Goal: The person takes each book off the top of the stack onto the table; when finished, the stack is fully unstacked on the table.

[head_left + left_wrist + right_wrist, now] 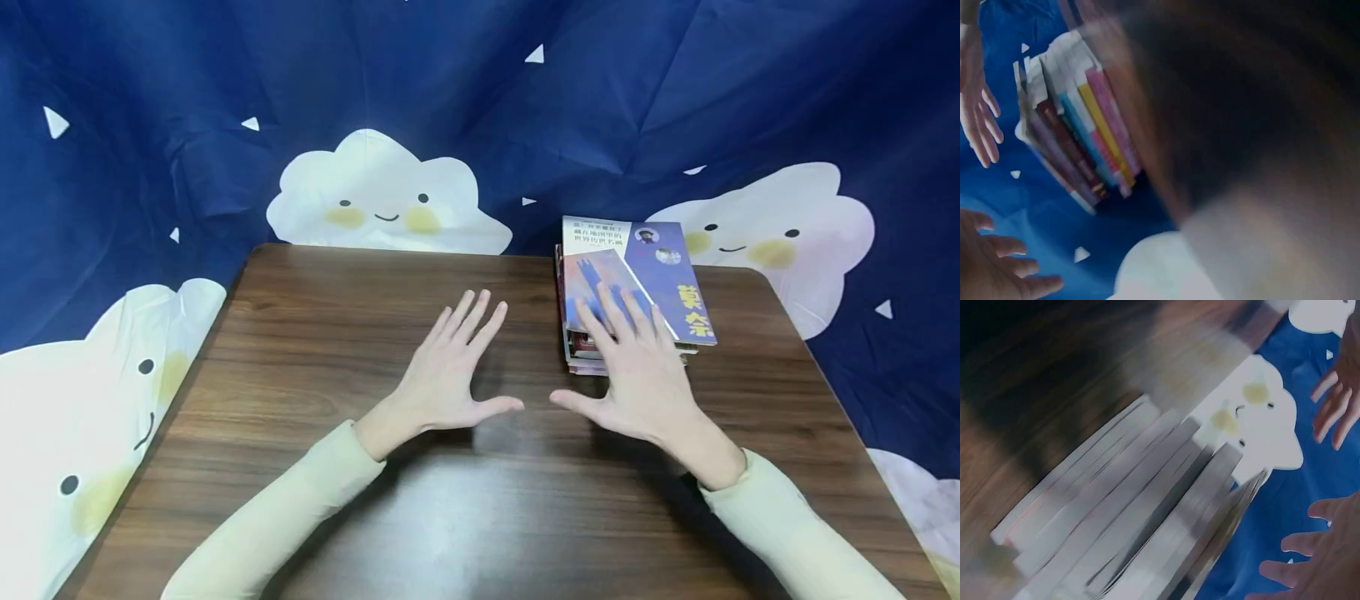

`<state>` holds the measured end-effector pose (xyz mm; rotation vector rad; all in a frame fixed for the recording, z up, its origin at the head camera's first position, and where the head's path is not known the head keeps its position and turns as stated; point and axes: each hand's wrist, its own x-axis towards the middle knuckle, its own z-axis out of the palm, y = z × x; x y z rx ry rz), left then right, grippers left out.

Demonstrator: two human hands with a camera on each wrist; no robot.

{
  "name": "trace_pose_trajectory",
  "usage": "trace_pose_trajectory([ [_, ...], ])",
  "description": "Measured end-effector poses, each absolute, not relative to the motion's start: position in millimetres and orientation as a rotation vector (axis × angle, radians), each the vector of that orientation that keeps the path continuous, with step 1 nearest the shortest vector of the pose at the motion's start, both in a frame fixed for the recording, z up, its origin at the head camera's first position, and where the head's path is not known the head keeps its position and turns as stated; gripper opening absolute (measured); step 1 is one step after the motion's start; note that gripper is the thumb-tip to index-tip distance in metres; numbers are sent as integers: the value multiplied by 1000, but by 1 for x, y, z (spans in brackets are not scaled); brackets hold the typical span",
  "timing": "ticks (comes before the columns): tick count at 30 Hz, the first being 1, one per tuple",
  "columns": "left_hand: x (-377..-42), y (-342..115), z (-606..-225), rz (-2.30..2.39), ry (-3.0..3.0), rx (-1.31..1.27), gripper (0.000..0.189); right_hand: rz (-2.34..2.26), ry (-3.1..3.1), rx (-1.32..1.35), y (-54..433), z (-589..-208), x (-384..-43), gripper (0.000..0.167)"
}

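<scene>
A stack of several books [663,283] lies at the far right of the table, its top cover blue-purple and white with Chinese lettering. My right hand [641,375] hovers with fingers spread, overlapping the near part of that cover in the head view. Seen from the right wrist, a gap separates this hand [1325,556] from the page edges of the books [1122,500]. Left of the stack, my left hand [446,371] is held over the table, fingers straight and thumb out, holding nothing. Coloured spines [1079,125] show in the left wrist view.
The dark wood-grain table [322,325] has rounded far corners. Behind and beside it hangs a blue cloth [585,108] printed with smiling white clouds and small triangles. The stack sits close to the table's far edge.
</scene>
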<state>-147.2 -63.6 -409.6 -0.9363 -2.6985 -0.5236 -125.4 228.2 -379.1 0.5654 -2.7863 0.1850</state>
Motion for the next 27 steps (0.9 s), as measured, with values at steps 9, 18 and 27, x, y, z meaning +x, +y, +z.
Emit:
trace_pose_trajectory([
  [9,-172,-32,-434,-1536,-2664,-650,88,603,-2822,304,285,-362,-145,96],
  [18,-195,0,-436,-2133,-2528,-538,70,929,-2747,6,331,-361,-165,77],
  [27,-207,27,-438,-2225,-2558,-521,65,1165,-2731,-213,353,-376,-188,77],
])
